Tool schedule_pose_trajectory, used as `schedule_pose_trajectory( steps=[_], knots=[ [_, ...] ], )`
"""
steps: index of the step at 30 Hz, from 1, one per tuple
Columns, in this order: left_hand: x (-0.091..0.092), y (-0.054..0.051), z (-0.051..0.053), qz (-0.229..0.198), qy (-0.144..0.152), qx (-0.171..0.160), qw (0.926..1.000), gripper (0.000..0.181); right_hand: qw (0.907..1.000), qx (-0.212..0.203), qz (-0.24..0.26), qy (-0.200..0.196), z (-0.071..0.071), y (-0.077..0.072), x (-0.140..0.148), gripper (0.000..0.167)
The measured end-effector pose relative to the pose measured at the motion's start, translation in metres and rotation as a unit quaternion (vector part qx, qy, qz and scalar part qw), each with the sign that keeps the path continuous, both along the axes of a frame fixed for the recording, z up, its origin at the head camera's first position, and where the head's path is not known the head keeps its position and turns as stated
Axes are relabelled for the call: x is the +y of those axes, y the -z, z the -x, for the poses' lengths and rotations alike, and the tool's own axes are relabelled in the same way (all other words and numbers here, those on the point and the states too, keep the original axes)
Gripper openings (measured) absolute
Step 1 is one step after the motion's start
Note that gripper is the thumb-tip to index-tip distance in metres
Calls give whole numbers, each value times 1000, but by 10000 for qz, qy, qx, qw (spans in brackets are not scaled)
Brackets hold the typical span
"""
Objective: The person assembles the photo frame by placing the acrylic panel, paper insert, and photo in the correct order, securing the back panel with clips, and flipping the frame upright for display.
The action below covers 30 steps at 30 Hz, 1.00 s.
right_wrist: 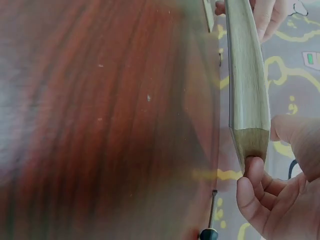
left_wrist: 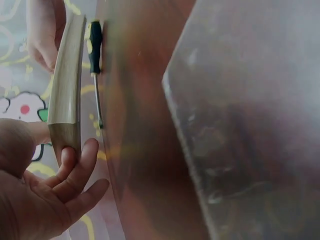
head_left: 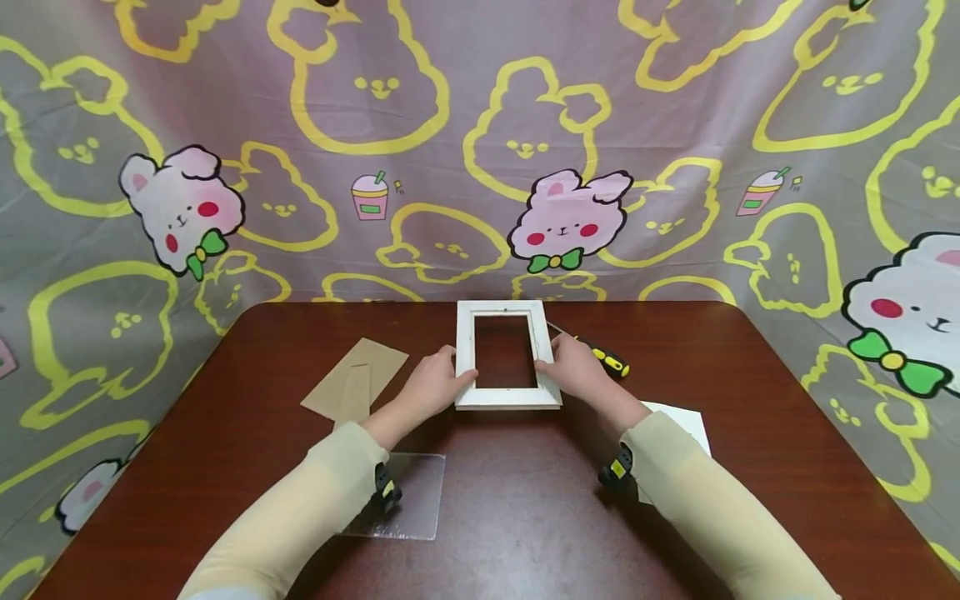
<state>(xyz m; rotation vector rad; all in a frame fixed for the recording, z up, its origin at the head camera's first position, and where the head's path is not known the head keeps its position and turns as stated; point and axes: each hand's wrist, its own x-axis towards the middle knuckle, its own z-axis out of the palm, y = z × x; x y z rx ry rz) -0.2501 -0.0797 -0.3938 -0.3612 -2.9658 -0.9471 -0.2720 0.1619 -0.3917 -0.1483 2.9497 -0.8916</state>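
A white rectangular frame (head_left: 508,399) with an empty middle is held up above the table by both hands. My left hand (head_left: 433,385) grips its left side, thumb on the front face; in the left wrist view the fingers of that hand (left_wrist: 55,185) curl under the edge of the frame (left_wrist: 66,85). On the other side my right hand (head_left: 581,371) grips the right edge, and the right wrist view shows the hand (right_wrist: 280,185) with thumb and fingertips around the frame's edge (right_wrist: 249,80). Neither wrist view shows the front face.
Behind my right hand lies a yellow and black screwdriver (head_left: 611,362). Brown boards (head_left: 337,383) lie at the left of the table (head_left: 525,517). A clear sheet (head_left: 420,496) is beneath my left forearm, and a white sheet (head_left: 686,423) is partly under the right one. Patterned cloth hangs behind.
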Motion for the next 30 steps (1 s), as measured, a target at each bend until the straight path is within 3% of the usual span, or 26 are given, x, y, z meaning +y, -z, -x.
schedule_pose_trajectory(
  steps=[7, 14, 22, 30],
  knots=[
    [-1, 1, -22, -470, 461, -112, 9978, 59, 9990, 287, 96, -320, -25, -4, 11, 49],
    [-6, 6, -45, -883, 1086, -409, 9893, 65, 9987, 311, 117, -393, -47, -8, 21, 55],
    [-9, 10, -62, -923, 1599, -526, 9814, 69, 9991, 78, 104, -409, -65, -3, 27, 61],
    [-7, 15, -79, -889, 1777, -555, 9785, 70, 9981, 88, 229, -570, -86, 7, 31, 56]
  ],
)
